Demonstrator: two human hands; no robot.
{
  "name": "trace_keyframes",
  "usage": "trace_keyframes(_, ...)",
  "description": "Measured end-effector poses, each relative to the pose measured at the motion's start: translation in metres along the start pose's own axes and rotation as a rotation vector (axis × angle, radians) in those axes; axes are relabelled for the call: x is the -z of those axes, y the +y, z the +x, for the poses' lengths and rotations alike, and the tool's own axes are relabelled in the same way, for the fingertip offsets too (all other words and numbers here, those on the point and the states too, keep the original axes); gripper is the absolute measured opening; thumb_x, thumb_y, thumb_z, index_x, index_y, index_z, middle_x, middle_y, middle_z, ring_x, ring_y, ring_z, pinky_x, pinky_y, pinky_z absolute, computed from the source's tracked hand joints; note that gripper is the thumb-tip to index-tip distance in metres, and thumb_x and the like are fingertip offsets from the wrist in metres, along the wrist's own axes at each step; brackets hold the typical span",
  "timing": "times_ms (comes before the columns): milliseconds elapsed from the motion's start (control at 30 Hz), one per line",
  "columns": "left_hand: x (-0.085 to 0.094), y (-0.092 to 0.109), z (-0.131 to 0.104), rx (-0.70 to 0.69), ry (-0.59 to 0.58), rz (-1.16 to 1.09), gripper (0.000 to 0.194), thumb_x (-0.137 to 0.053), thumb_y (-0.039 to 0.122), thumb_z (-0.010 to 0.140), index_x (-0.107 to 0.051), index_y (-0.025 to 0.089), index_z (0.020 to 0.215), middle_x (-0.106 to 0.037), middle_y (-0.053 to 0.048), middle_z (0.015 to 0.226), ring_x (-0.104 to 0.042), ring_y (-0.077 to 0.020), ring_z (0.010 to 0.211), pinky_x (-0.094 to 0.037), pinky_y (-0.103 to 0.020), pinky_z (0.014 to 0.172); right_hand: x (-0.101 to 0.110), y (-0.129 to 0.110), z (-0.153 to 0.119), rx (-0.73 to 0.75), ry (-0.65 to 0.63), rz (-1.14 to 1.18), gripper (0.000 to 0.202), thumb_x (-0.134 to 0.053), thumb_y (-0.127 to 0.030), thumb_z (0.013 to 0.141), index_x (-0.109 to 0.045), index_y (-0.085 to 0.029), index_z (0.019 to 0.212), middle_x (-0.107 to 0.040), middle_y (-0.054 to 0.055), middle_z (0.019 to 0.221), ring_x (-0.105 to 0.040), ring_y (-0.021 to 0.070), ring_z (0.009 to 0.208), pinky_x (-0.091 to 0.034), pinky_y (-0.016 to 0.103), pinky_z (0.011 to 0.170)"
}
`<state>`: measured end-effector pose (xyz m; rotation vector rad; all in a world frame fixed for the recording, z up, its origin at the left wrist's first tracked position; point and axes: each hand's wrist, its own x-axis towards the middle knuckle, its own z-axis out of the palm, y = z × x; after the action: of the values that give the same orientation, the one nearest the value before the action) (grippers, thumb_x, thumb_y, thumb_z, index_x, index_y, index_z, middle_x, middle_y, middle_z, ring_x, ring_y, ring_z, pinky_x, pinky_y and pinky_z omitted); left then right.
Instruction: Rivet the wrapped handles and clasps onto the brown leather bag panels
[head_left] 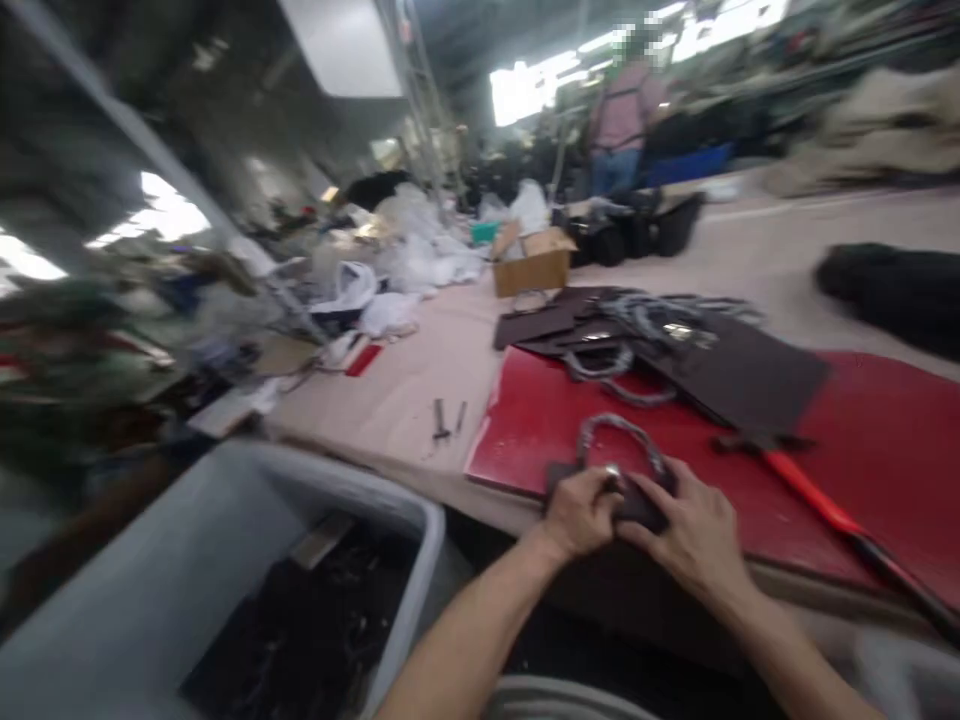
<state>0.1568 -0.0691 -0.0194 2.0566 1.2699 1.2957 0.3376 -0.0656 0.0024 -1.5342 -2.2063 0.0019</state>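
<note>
A small dark panel [646, 508] with a loop handle [616, 422], which looks wrapped in grey film, lies at the front edge of a red board [540, 420]. At its left side my left hand [581, 515] is closed, thumb and fingers pinching the panel near a shiny metal fitting [613, 472]. My right hand [697, 525] grips the panel's right side, index finger and thumb over its face. Right of my hands, a hammer with a red and black handle [814, 490] lies across the board. Motion blur hides fine detail.
Behind the board's front lie stacked dark panels [742, 370] with more grey handles [637, 315]. Two small metal tools [440, 420] rest left of the board. A grey bin [431, 530] holding dark pieces stands at lower left. Farther back are a cardboard box [532, 272] and a person [621, 120].
</note>
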Motion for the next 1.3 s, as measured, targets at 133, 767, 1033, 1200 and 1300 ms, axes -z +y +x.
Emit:
trace_keyframes(133, -0.028, 0.006, -0.006, -0.073, 0.051, -0.125, 0.012, -0.054, 0.016, 0.093, -0.064, 0.019, 0.101, -0.073, -0.007, 0.092, -0.072, -0.019, 0.086, -0.06, -0.033, 0.082, 0.015, 0.008, -0.025, -0.133, -0.118, -0.017, 0.066, -0.082, -0.049, 0.071, -0.065, -0.026, 0.13, -0.04, 0.017, 0.152, -0.043, 0.0391, 0.134, -0.034, 0.061, 0.108)
trace_keyframes(767, -0.008, 0.003, -0.008, -0.171, 0.043, -0.055, 0.017, -0.054, 0.014, 0.095, -0.066, 0.017, 0.107, -0.075, -0.008, 0.1, -0.073, -0.018, 0.095, -0.06, -0.032, 0.088, 0.011, -0.01, -0.022, -0.245, -0.13, 0.082, 0.069, -0.088, -0.04, 0.066, -0.065, -0.026, 0.129, -0.035, 0.017, 0.157, -0.038, 0.0373, 0.14, -0.025, 0.061, 0.115)
trace_keyframes(1033, -0.008, 0.003, -0.018, -0.22, 0.09, -0.065, 0.015, -0.054, 0.014, 0.096, -0.061, 0.018, 0.109, -0.073, -0.01, 0.109, -0.07, -0.0202, 0.105, -0.06, -0.04, 0.093, 0.009, -0.013, -0.024, -0.257, -0.103, 0.093, 0.063, -0.085, -0.034, 0.069, -0.066, -0.026, 0.128, -0.035, 0.016, 0.157, -0.038, 0.0377, 0.139, -0.024, 0.061, 0.115)
trace_keyframes(1200, -0.006, 0.005, -0.016, -0.173, 0.083, -0.075, 0.015, -0.054, 0.014, 0.096, -0.062, 0.018, 0.108, -0.073, -0.008, 0.103, -0.071, -0.019, 0.1, -0.06, -0.039, 0.091, 0.01, -0.013, -0.021, -0.268, -0.111, 0.101, 0.061, -0.085, -0.036, 0.069, -0.067, -0.026, 0.127, -0.037, 0.016, 0.156, -0.039, 0.037, 0.138, -0.023, 0.06, 0.116)
trace_keyframes(1300, -0.005, 0.007, -0.013, -0.148, 0.06, -0.016, 0.014, -0.053, 0.017, 0.097, -0.064, 0.018, 0.107, -0.074, -0.008, 0.1, -0.072, -0.0188, 0.097, -0.06, -0.037, 0.09, 0.01, -0.012, -0.021, -0.269, -0.105, 0.109, 0.06, -0.085, -0.036, 0.069, -0.067, -0.025, 0.126, -0.038, 0.015, 0.155, -0.039, 0.0373, 0.138, -0.023, 0.06, 0.116)
